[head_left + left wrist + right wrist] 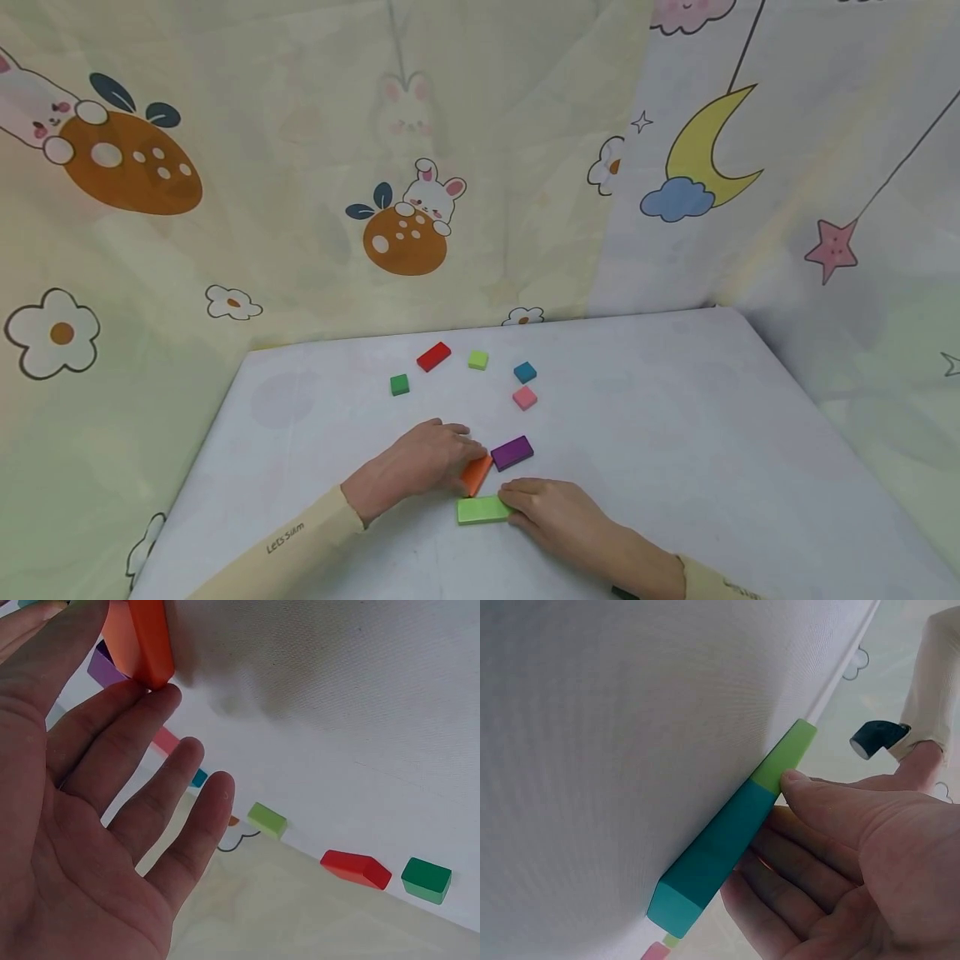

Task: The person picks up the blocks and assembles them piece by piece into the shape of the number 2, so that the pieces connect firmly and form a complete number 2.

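Note:
My left hand point(427, 460) pinches an orange block point(477, 475) lengthwise, and in the left wrist view two fingertips press on one end of it. Just right of that block lies a purple block point(512, 452). Nearer to me is a long light green block point(482, 510), its right end under the fingers of my right hand point(558, 521). A long teal block point(712, 855) sits end to end with the light green one, hidden by the hand in the head view. My right thumb is at their seam, while the other fingers reach behind the teal block.
Farther back on the white table point(675, 417) lie a red block point(433, 357), a small light green block point(477, 360), a green block point(400, 384), a blue block point(525, 372) and a pink block point(525, 397). A patterned cloth point(300, 208) hangs behind the table.

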### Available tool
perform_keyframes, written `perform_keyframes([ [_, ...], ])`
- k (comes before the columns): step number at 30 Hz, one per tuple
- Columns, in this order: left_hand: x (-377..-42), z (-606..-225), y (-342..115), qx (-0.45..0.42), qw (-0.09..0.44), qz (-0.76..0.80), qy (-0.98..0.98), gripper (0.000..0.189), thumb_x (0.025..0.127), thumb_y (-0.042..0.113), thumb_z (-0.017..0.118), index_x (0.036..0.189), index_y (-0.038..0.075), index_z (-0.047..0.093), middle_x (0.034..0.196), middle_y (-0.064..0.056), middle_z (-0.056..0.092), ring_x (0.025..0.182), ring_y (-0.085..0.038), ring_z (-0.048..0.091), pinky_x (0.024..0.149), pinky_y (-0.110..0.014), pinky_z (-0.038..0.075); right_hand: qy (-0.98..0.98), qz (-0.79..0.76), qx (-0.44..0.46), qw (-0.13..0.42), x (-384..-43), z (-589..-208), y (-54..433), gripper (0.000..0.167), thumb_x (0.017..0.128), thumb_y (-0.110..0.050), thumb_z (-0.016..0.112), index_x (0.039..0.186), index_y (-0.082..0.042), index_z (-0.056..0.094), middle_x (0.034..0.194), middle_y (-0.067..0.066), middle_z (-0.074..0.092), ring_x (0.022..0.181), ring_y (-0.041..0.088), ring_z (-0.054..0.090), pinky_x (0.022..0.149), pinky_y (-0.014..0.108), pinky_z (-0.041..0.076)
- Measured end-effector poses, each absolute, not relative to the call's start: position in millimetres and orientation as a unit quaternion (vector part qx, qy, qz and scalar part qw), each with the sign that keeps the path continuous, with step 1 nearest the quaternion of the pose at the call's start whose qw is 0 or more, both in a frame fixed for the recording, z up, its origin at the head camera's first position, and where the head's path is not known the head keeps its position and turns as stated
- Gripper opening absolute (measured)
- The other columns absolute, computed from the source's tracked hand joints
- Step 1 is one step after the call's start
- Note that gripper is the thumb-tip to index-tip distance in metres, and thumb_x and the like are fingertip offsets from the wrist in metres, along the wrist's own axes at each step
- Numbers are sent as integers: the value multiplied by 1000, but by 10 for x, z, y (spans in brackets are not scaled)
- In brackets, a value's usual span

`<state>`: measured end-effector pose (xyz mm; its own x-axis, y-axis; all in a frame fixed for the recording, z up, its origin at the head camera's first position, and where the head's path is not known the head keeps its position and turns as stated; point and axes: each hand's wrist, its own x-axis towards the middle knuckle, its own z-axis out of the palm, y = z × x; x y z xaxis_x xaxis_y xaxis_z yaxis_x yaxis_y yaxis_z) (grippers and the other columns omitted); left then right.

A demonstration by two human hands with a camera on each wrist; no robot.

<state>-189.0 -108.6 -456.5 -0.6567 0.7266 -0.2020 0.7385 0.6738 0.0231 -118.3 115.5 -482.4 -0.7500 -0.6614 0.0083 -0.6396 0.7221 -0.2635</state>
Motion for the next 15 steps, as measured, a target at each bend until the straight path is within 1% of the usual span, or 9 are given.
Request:
perform_keyframes([
  [7,-1888,-4557,-1082,399,103,-26,911,52,80,45,83,128,30,70,117,14,74,124,-18,62,100,-42,54,928,-124,-348,48,-1186,-4819,1157,33,93,-25,72,125,-14,72,121,-3,74,112,13,70,91,32,59],
  [15,-1885,-4564,-1077,396,103,-26,912,53,79,45,84,128,30,70,118,13,74,125,-18,62,100,-42,54,926,-131,-351,41,-1182,-4831,1167,33,93,-23,72,124,-13,72,120,-2,74,111,13,70,91,32,59],
])
